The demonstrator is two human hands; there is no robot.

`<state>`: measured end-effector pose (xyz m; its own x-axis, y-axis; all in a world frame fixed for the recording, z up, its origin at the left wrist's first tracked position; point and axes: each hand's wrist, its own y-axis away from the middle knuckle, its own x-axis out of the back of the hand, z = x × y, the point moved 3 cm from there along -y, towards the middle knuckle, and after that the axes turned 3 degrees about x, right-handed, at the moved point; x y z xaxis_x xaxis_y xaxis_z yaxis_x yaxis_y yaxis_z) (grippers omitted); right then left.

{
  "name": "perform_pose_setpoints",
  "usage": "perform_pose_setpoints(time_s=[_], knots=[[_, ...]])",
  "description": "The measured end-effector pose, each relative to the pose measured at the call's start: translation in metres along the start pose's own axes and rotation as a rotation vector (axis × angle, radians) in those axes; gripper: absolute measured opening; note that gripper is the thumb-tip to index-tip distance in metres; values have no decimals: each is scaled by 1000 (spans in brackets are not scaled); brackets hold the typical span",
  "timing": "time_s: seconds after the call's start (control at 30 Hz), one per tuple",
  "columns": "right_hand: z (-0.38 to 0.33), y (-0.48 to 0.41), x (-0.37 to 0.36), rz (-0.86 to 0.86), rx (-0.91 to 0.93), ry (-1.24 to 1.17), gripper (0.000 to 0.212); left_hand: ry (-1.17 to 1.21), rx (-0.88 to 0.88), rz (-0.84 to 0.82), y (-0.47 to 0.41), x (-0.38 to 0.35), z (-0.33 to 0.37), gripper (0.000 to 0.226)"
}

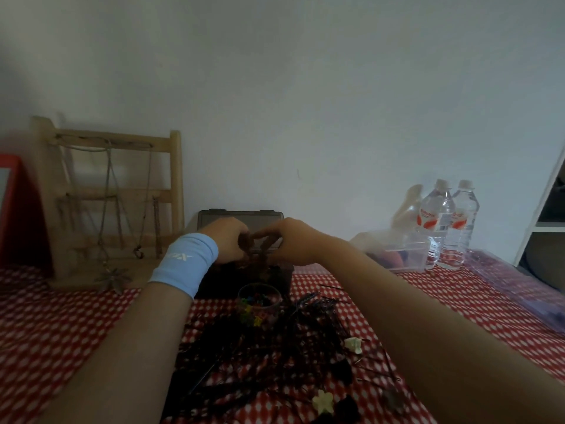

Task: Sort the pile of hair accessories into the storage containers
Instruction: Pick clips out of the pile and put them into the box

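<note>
Both hands' fingers (244, 237) pinch a brown hair clip (260, 243) between them, its long axis upright, directly above the dark open storage box (275, 273) beneath the fingertips.

Checked table (76, 316) — hairpins (275, 347), bottles (449, 224), rack (107, 203)

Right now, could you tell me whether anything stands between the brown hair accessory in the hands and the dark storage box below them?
Nothing visible does. The left hand and right hand hold the brown hair accessory together, directly above the open dark storage box. The small clear cup of coloured clips sits nearer the camera, off that path.
</note>
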<state>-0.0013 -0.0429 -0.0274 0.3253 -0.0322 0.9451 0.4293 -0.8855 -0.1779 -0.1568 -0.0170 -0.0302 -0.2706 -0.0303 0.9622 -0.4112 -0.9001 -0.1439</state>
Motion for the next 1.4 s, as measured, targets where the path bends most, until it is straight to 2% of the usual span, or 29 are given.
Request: perform_pose_setpoints(time_s=[0.07, 0.13, 0.23, 0.33, 0.43, 0.53, 0.67, 0.8, 0.9, 1.0, 1.1, 1.23, 1.4], knots=[[3, -3, -1, 27, -8, 7, 51, 39, 0, -6, -2, 1, -4, 36], [6, -1, -4, 39, -18, 6, 38, 93, -3, -15, -1, 3, -5, 43], [10, 7, -13, -38, -26, 46, 25, 49, 4, -98, -1, -2, -5, 36], [14, 20, -16, -37, -39, 19, 27, -12, 26, -205, 0, -10, -3, 30], [18, 41, -3, 62, -11, -11, 26, 4, 15, -166, 1, -9, 6, 35], [22, 67, 11, 75, -14, -23, 19, -9, -30, -99, 1, -5, 23, 34], [29, 105, 18, -90, -78, -22, 13, -7, -181, -32, 14, -4, 73, 21], [30, 137, 14, -330, -108, 4, 12, -29, -327, -162, 38, -17, 125, 20], [28, 147, 6, -387, -118, 65, 15, -37, -367, -266, 55, -26, 142, 17], [27, 152, 0, -355, -134, 139, 27, -44, -386, -356, 73, -38, 142, 17], [28, 159, 0, -304, -164, 140, 28, 8, -365, -393, 91, -51, 137, 25], [27, 168, 3, -276, -172, 121, 25, 88, -326, -355, 107, -62, 136, 29], [22, 180, 15, -141, -148, 6, 22, 119, -334, -276, 115, -64, 136, 24]])
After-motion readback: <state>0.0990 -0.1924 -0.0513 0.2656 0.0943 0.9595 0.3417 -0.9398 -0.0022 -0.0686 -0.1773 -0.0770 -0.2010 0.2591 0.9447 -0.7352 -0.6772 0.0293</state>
